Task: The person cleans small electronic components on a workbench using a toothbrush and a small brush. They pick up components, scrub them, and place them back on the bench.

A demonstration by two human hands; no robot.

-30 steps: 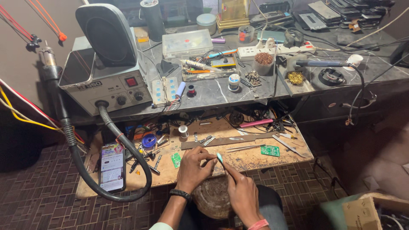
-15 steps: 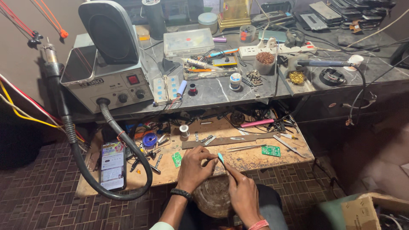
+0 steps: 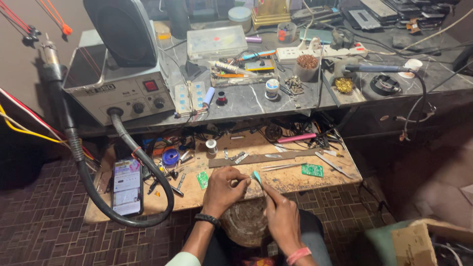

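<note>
Small part pinched in left hand (image 3: pixel 222 189) is hidden by the curled fingers; cannot tell what it is. Right hand (image 3: pixel 282 216) grips a thin tool with a teal tip (image 3: pixel 256 177), fingers closed narrow round it, shaft mostly covered by the hand. Tip sits just beside the left fingertips, over the near edge of the wooden board (image 3: pixel 295 180). Both forearms cut off by the bottom edge. Black band on left wrist, pink band on right.

Board is scuffed, bare wood, littered with small metal bits too small to name. Two green circuit boards: one (image 3: pixel 202 180) just left of the left hand, one (image 3: pixel 312 170) well to the right. One phone (image 3: pixel 127 186), screen lit, lies flat at the board's left end. One thick black ribbed hose (image 3: pixel 148 170) loops round it, running from the grey boxy station (image 3: pixel 118 91) on the marble-look shelf (image 3: pixel 256 101) above. One blue spool (image 3: pixel 170 157), one pink pen (image 3: pixel 296 138). Top shelf items cut off by the frame edge.
</note>
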